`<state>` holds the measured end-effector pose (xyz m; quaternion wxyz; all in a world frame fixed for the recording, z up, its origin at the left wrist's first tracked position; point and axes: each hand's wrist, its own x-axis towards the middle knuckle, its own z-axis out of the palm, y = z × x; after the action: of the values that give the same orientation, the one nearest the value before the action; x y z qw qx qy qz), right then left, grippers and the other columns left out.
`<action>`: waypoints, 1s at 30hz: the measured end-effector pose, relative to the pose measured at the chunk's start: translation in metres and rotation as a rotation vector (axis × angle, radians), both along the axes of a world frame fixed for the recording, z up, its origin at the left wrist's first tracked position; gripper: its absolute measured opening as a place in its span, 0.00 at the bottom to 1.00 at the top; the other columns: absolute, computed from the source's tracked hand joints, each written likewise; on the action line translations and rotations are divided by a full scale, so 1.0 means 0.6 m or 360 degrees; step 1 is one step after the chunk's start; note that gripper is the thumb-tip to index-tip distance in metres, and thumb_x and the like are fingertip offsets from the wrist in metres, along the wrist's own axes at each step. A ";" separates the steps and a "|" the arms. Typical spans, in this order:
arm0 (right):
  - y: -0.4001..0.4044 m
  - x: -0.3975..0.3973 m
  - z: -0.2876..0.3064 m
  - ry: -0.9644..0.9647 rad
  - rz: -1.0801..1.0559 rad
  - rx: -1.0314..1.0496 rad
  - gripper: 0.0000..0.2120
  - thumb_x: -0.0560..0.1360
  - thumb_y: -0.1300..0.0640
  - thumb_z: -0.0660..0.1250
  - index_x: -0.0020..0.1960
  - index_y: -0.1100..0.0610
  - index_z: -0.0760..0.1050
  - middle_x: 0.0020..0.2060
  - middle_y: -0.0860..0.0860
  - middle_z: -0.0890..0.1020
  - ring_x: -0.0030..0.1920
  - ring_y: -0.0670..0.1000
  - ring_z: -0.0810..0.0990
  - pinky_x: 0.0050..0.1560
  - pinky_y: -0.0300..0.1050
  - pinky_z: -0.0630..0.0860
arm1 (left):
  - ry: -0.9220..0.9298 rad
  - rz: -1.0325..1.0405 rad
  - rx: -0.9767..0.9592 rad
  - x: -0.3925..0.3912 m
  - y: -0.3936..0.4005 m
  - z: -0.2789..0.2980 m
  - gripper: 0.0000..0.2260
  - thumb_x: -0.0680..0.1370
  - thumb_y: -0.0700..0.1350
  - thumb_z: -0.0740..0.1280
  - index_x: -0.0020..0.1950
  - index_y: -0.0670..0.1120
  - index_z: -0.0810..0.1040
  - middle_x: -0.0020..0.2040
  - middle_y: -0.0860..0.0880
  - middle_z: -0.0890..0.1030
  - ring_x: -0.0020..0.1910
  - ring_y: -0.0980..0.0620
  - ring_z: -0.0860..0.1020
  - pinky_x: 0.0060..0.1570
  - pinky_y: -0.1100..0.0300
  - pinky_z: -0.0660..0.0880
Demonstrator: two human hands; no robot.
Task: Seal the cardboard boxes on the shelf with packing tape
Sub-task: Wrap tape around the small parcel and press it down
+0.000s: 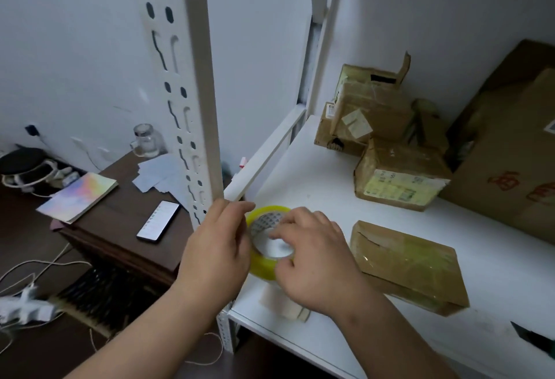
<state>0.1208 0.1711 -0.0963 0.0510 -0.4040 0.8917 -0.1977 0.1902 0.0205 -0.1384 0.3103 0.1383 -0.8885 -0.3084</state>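
Early stage: your left hand [216,246] and right hand [312,258] both grip the yellow tape roll [264,264] at 6 o'clock, fingers curled picking at its edge; the flat box [411,264] at 4 o'clock and the stacked boxes [375,120] at 1 o'clock look unsealed.

The only view comes from a camera worn on the person's head, looking forward and steeply down at the front left corner of the white shelf [315,168]. It sits close: both forearms enter from the bottom edge and reach the middle of the picture just above that corner. The wide lens bends the slotted upright post [192,102] standing at the corner. Left of the shelf the view takes in a dark wooden side table [126,219] lower down; right of the corner the shelf board runs off toward the far wall.
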 end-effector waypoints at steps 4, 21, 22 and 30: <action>-0.012 0.002 -0.019 0.0021 0.0223 0.0375 0.26 0.66 0.46 0.59 0.63 0.46 0.75 0.66 0.44 0.70 0.72 0.50 0.57 0.75 0.55 0.34 | 0.0115 -0.0022 -0.0007 0.016 -0.013 -0.017 0.11 0.77 0.50 0.59 0.55 0.51 0.77 0.46 0.57 0.76 0.44 0.57 0.75 0.41 0.57 0.74; 0.073 0.015 -0.014 -0.0593 -0.0117 -0.0546 0.19 0.63 0.36 0.62 0.52 0.38 0.76 0.48 0.43 0.79 0.55 0.50 0.75 0.61 0.52 0.71 | 0.0144 -0.0061 0.0933 0.019 0.000 -0.020 0.10 0.76 0.52 0.62 0.56 0.57 0.78 0.52 0.53 0.81 0.53 0.54 0.79 0.57 0.49 0.77; 0.084 0.018 -0.012 -0.0627 -0.0084 -0.0594 0.19 0.64 0.36 0.63 0.53 0.37 0.75 0.47 0.44 0.79 0.54 0.50 0.76 0.60 0.52 0.72 | 0.0118 -0.0107 0.1013 0.019 0.008 -0.010 0.13 0.76 0.55 0.62 0.58 0.57 0.78 0.55 0.53 0.81 0.55 0.52 0.79 0.58 0.47 0.76; 0.193 0.056 0.021 -0.0879 0.0083 -0.0753 0.13 0.66 0.45 0.69 0.50 0.44 0.80 0.41 0.45 0.81 0.44 0.43 0.78 0.48 0.41 0.73 | -0.0280 -0.0453 0.1631 0.019 0.096 0.070 0.10 0.80 0.48 0.66 0.58 0.46 0.81 0.50 0.50 0.85 0.50 0.52 0.82 0.53 0.54 0.78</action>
<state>0.1546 0.2867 -0.0836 0.2000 -0.3586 0.7633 -0.4988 0.2014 0.0782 -0.0961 0.0825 0.1756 -0.6568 -0.7287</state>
